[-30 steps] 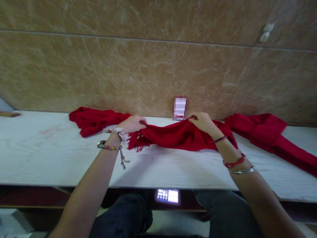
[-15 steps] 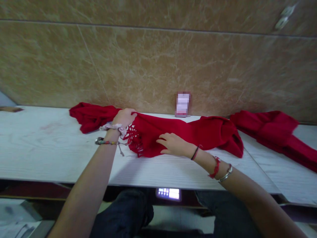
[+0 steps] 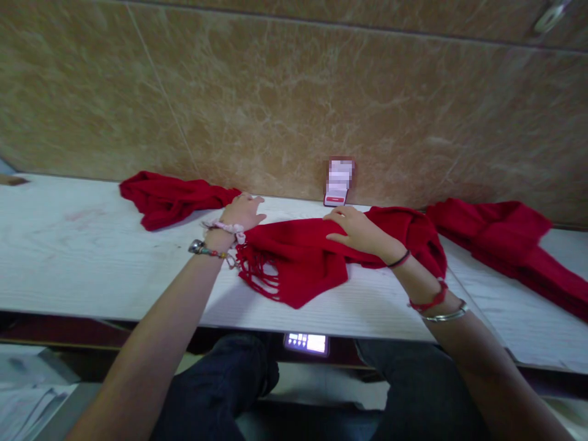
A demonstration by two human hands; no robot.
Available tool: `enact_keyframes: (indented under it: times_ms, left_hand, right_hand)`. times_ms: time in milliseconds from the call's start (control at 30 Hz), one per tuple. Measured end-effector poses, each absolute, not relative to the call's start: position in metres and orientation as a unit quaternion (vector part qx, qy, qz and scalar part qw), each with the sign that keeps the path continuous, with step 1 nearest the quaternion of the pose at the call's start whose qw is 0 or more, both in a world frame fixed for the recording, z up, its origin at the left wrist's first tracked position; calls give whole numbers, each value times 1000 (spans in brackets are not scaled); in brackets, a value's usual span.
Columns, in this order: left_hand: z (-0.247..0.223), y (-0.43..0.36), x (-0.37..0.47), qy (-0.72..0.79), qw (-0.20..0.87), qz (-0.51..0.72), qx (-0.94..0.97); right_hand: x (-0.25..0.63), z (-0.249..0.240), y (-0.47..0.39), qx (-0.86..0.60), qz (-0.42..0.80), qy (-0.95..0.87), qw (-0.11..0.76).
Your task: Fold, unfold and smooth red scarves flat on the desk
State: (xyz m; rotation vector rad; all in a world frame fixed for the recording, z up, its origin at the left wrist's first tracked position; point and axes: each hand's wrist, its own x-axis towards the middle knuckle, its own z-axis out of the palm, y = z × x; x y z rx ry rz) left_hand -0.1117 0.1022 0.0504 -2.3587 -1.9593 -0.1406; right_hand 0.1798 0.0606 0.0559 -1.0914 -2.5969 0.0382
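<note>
A red fringed scarf (image 3: 298,257) lies crosswise on the white wood-look tabletop (image 3: 114,263), its fringe at the left end and a corner hanging toward the front edge. My left hand (image 3: 242,211) is over the upper left of the scarf, beside the fringe, thumb and fingers apart. My right hand (image 3: 358,229) rests near the scarf's upper edge, left of its bunched right part, with fingers spread. A crumpled red cloth (image 3: 174,199) touches or nearly touches my left fingers; which one I cannot tell.
On the right lies more folded red cloth (image 3: 500,245). A phone (image 3: 339,182) with a blurred screen leans against the brown marbled wall (image 3: 275,104). Another lit phone (image 3: 306,343) sits below the table's front edge, between my knees. Papers (image 3: 32,410) are at lower left.
My right hand has moved up and right along the scarf. The scarf's left end has shifted toward the front edge, away from the left cloth. My left hand has opened off the scarf's edge.
</note>
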Motion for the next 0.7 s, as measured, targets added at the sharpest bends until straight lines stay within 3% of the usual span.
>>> enact_keyframes:
  times_ms: [133, 333, 500, 567, 700]
  left_hand:
    - [40, 96, -76, -488, -55, 8, -871]
    - [22, 107, -80, -488, -80, 34, -869]
    - [30, 114, -90, -532, -30, 27, -846]
    - [35, 116, -90, -548, -14, 16, -836]
    - [52, 121, -91, -576, 20, -24, -817]
  right_hand:
    - [184, 27, 72, -427, -31, -904, 9]
    - [199, 39, 77, -528, -153, -832, 66]
    - [230, 67, 82, -656, -150, -737, 65]
    - [240, 80, 83, -670, -138, -719, 121]
    - [248, 114, 86, -628, -108, -689, 346]
